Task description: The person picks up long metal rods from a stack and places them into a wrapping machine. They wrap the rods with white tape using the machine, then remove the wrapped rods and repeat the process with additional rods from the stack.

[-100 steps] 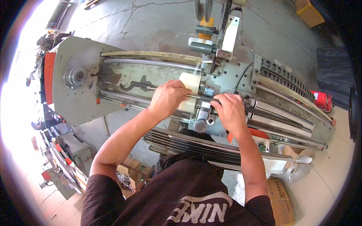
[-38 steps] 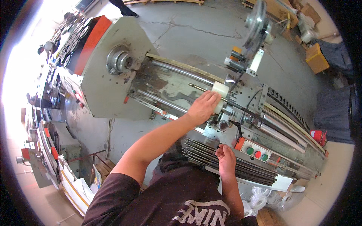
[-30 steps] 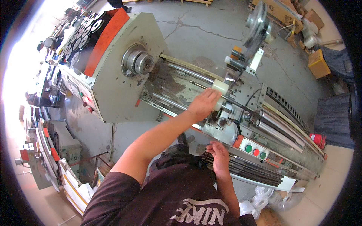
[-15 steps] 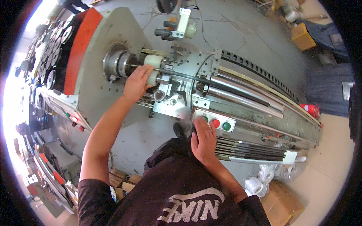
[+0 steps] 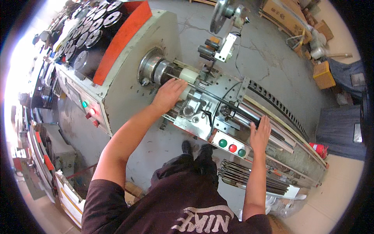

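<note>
My left hand point(image 5: 170, 93) bends over a long dark metal rod point(image 5: 212, 96) close to the chuck point(image 5: 160, 70), its fingertips beside a white roller point(image 5: 188, 75). The thumb of that hand is hidden. From the chuck, the rod runs right across the steel carriage plate point(image 5: 199, 124) and over two shiny steel bars point(image 5: 244, 120). My right hand point(image 5: 260, 135) is at the bars, near the rod's far end, fingers stretched out. Whether it touches the rod I cannot tell. Below and left of it sits a button box point(image 5: 212, 137) with green and red buttons.
A grey machine housing point(image 5: 124, 74) with an orange edge stands left, black discs point(image 5: 95, 38) piled on it. Several dark rods point(image 5: 253, 177) lie on the near side of the machine bed. Beyond the carriage is a bracket with black rollers point(image 5: 206, 52). Cartons point(image 5: 324, 75) stand at far right.
My right hand has left the button box and moved right and away to the steel bars. My left hand stays on the rod by the chuck. The view has shifted.
</note>
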Available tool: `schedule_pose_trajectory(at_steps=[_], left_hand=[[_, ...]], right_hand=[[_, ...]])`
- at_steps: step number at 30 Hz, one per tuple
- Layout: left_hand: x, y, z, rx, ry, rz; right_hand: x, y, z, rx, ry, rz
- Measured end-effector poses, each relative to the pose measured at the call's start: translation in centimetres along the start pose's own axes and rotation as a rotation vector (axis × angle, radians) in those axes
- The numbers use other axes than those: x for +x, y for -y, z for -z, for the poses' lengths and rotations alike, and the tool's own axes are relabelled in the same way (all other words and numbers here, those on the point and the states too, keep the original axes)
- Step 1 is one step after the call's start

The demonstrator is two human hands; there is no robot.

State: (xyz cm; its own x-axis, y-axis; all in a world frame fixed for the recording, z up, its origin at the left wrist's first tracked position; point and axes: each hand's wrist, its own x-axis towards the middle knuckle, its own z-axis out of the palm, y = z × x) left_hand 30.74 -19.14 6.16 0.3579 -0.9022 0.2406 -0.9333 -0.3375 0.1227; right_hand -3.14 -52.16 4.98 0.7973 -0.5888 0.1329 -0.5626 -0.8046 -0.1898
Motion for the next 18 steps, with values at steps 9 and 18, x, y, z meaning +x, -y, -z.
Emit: schedule_pose_trajectory(at_steps=[9, 18], left_hand=[[-0.2, -0.5, -0.7, -0.049, -0.099, 0.144], [0.2, 0.4, -2.3, 0.129, -0.097, 0.289]], right_hand=[[-0.4, 0.3, -0.8, -0.003, -0.049, 0.053], [-1.4, 0.2, -0.7, 0.000, 0.011, -0.007]])
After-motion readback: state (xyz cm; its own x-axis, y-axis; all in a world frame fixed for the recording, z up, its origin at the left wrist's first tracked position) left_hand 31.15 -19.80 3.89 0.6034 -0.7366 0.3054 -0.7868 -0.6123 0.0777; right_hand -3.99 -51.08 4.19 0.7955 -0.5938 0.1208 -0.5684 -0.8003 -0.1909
